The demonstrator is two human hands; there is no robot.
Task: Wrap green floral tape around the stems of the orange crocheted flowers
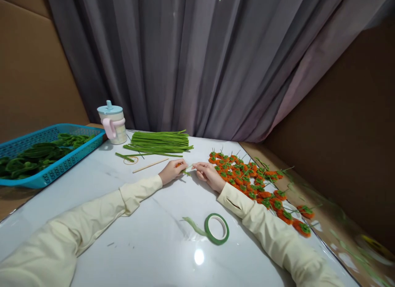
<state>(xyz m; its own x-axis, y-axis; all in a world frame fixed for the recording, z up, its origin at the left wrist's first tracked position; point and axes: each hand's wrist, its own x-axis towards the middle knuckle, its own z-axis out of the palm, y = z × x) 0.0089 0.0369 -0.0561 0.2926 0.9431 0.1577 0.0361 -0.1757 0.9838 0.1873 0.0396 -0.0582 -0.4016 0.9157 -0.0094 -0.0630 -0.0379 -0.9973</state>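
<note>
My left hand (173, 170) and my right hand (207, 175) rest on the white table (148, 246) and meet in the middle. Both pinch the same thin green stem (187, 171), with a bit of orange showing at the left fingers. A pile of orange craft flowers (247, 180) with green centres and wire stems lies just right of my right hand. A roll of green floral tape (217, 228) with a loose end lies nearer me, between my cream sleeves.
A bundle of green stems (159, 142) lies behind the hands, beside a wooden stick (150, 165) and a small ring (131, 160). A lidded cup (112, 123) stands at back left. A blue basket (46, 176) of green leaves sits at the left. A grey curtain (197, 60) hangs behind.
</note>
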